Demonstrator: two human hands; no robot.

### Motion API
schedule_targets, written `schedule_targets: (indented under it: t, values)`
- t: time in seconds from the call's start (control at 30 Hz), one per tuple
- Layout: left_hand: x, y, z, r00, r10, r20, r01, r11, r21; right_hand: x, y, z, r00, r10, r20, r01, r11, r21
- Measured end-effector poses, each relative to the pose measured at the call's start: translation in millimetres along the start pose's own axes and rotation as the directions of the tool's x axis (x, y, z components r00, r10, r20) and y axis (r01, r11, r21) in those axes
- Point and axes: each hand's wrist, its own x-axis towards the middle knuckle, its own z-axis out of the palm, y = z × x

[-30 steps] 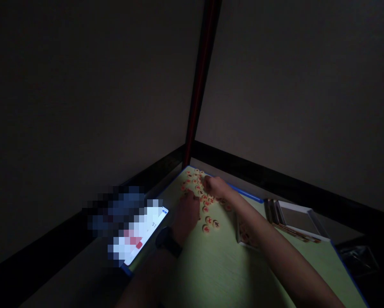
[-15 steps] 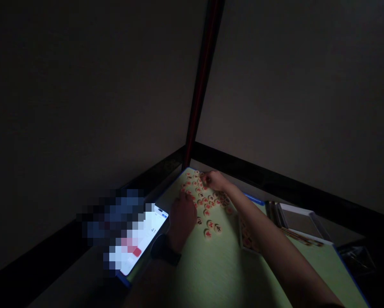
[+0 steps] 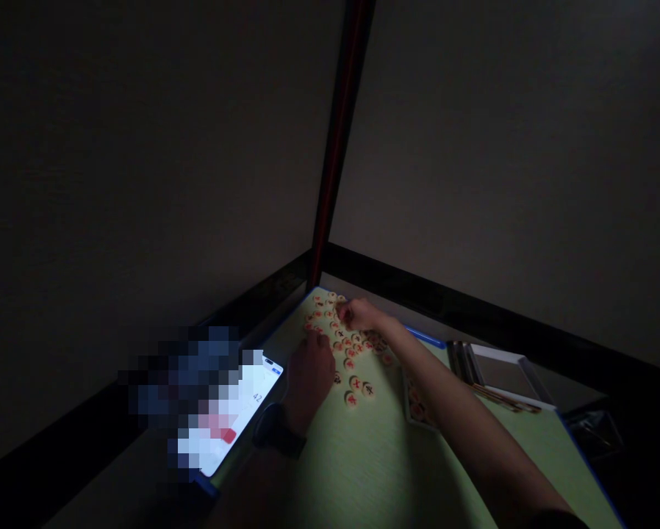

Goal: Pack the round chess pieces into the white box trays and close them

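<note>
One phone (image 3: 247, 404): lit, by the left edge of the green table (image 3: 357, 470).
Left hand (image 3: 312, 367): curled down beside round pieces (image 3: 356, 383); whether it pinches one, I cannot tell.
Pieces: scattered between and around both hands; close neighbours probably call for light, single lifts.
Right hand (image 3: 361, 314): fingers bunched among the far pieces, grip hidden.
White-rimmed box (image 3: 421, 424): more pieces, partly behind the right forearm (image 3: 451, 397).

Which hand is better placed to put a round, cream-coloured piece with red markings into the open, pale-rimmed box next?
Probably the right hand: its forearm hides part of the box in this view. The left hand sits farther left, with round pieces between it and the box.
</note>
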Motion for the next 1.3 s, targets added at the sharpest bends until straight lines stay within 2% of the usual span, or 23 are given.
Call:
schedule_targets:
  t: [0.27,0.47,0.57,0.63,0.73,0.8,0.87,1.07,1.3]
  values:
    - [1.6,-0.8,0.6,0.999,0.042,-0.031,-0.041,0.999,0.02,-11.2,-12.1,5.0,0.999,0.0,-0.035,-0.004,0.994,-0.111]
    - [2.5,-4.4,3.6,0.994,0.073,-0.075,-0.07,0.997,0.041,-37.4,-12.2,-14.3,0.993,-0.004,-0.122,-0.007,0.996,-0.089]
    - [2.4,-5.4,2.9,0.993,0.091,-0.072,-0.087,0.994,0.061,-73.3,3.0,-20.8,0.984,0.028,-0.178,-0.026,1.0,0.014]
    - [2.6,-5.3,2.3,0.992,0.106,-0.066,-0.101,0.993,0.068,-107.4,18.6,-16.4,0.977,0.073,-0.201,-0.049,0.991,0.121]
    - [3.3,-5.1,2.6,0.986,0.141,-0.092,-0.135,0.988,0.071,-161.4,40.3,2.8,0.952,0.223,-0.21,-0.154,0.941,0.3]
    - [3.8,-5.4,3.9,0.978,0.173,-0.117,-0.165,0.983,0.077,-189.3,48.0,18.0,0.951,0.264,-0.161,-0.193,0.915,0.354]
    - [4.2,-5.9,5.3,0.971,0.198,-0.134,-0.188,0.978,0.085,-205.9,49.1,29.5,0.957,0.262,-0.122,-0.199,0.904,0.379]
    - [4.5,-6.2,4.1,0.974,0.192,-0.118,-0.18,0.978,0.107,-211.8,40.3,36.2,0.975,0.201,-0.092,-0.139,0.882,0.45]
    - [6.6,-6.0,0.3,0.98,0.185,-0.078,-0.175,0.978,0.116,-217.5,50.1,32.3,0.986,0.155,-0.069,-0.089,0.817,0.569]
